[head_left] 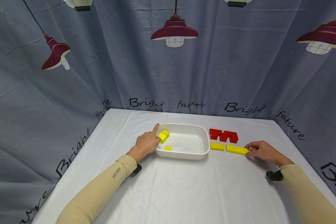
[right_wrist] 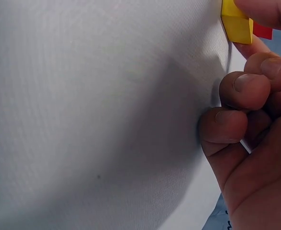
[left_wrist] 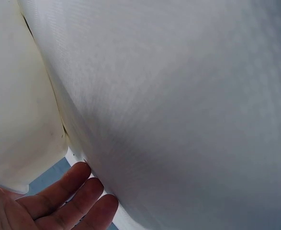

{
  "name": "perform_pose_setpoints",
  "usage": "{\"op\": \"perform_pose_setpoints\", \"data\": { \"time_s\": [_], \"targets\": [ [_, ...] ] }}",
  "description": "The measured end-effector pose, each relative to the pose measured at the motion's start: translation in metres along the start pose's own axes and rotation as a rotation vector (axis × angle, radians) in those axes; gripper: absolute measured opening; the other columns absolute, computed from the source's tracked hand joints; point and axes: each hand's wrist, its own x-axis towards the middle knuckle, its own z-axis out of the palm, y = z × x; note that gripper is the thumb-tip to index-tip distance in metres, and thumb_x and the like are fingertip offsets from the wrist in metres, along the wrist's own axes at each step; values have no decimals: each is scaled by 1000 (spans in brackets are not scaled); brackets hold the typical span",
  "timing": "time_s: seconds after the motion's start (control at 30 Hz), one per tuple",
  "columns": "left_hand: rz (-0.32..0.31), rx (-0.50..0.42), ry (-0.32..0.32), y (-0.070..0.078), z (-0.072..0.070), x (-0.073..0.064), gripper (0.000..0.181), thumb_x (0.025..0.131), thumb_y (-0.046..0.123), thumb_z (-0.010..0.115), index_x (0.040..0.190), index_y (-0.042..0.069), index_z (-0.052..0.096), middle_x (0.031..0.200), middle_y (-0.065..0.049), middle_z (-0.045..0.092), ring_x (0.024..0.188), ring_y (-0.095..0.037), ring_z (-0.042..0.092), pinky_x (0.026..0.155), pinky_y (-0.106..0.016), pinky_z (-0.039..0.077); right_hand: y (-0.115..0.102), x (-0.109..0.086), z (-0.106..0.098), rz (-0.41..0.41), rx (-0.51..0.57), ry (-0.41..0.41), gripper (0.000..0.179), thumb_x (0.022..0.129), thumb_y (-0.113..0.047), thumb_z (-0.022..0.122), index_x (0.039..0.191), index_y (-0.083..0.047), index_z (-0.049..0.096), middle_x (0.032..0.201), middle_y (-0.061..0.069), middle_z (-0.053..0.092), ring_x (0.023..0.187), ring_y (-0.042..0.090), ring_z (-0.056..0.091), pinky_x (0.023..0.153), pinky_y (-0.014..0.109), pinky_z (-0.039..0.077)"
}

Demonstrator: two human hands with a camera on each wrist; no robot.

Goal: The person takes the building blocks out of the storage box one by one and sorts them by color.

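My right hand (head_left: 264, 151) pinches the right end of a long yellow block (head_left: 236, 149) between thumb and forefinger. In the right wrist view, the block's end (right_wrist: 238, 29) shows by the thumb, and the other fingers (right_wrist: 245, 91) are curled. A shorter yellow block (head_left: 217, 146) lies just left of it, with a red notched block (head_left: 223, 135) behind. My left hand (head_left: 147, 142) rests against the left side of a white tray (head_left: 189, 156), its forefinger straight along the rim. Its other fingers (left_wrist: 80, 201) are loosely extended beside the tray in the left wrist view; the thumb is largely hidden.
Inside the tray are yellow pieces (head_left: 163, 136) near the left wall and a small yellow piece (head_left: 168, 148) near the front wall. A white cloth (head_left: 184, 189) covers the table. A grey-blue curtain (head_left: 184, 74) hangs behind and at both sides.
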Motion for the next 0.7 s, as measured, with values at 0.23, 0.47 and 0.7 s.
{"op": "perform_pose_setpoints", "data": {
  "time_s": [0.23, 0.47, 0.7],
  "targets": [
    [12, 2, 11, 0, 0, 1, 67, 100, 32, 37, 163, 25, 16, 129, -13, 66, 107, -27, 65, 81, -48, 52, 0, 1, -1, 16, -4, 4, 57, 87, -32, 74, 130, 3, 62, 80, 5, 49, 81, 22, 47, 66, 32, 38],
    [12, 3, 14, 0, -1, 0, 66, 100, 33, 36, 163, 25, 16, 129, -13, 66, 109, -29, 65, 83, -50, 52, -19, -1, -7, -12, -4, 35, 52, 88, -33, 73, 126, 0, 64, 79, 4, 48, 78, 22, 46, 62, 31, 34],
    [6, -6, -1, 0, 0, -1, 67, 100, 33, 37, 163, 25, 15, 131, -13, 65, 112, -29, 64, 84, -50, 52, -44, -1, -9, -61, -23, 30, 43, 89, -32, 73, 121, -3, 67, 79, 4, 49, 80, 22, 48, 64, 32, 36]
  ]
}}
